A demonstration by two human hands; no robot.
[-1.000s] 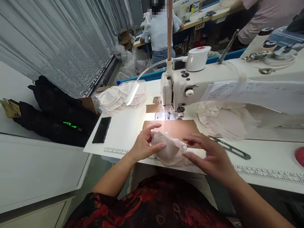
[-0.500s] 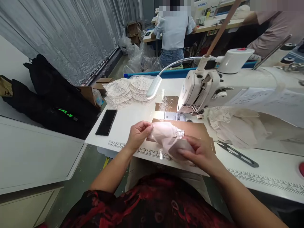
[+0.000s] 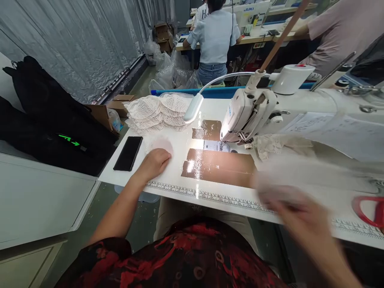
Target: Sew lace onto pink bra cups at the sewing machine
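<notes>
My left hand (image 3: 154,163), its fingers curled shut, rests on the white tabletop beside the phone. A small pale sheer fabric piece (image 3: 163,145) shows at its fingertips. On the right, my right hand (image 3: 297,208) is smeared by motion. A stretch of whitish sheer fabric (image 3: 303,172), blurred too, runs from its fingers below the sewing machine arm; the exact grip is hidden. Behind that fabric lies cream lace (image 3: 270,145). Between my hands, brown tape (image 3: 220,166) covers the table in front of the needle plate (image 3: 212,145).
The white sewing machine (image 3: 270,110) stands at right, a lamp (image 3: 193,108) beside its head. Stacked lace pieces (image 3: 159,112) lie at the back left, near a black phone (image 3: 128,153). Red-handled scissors (image 3: 367,212) are at far right. Co-workers sit beyond the table.
My hands have moved apart. The pale fabric they both held is now at the left with my left hand. My right hand has swung right to other sheer fabric, which is moving.
</notes>
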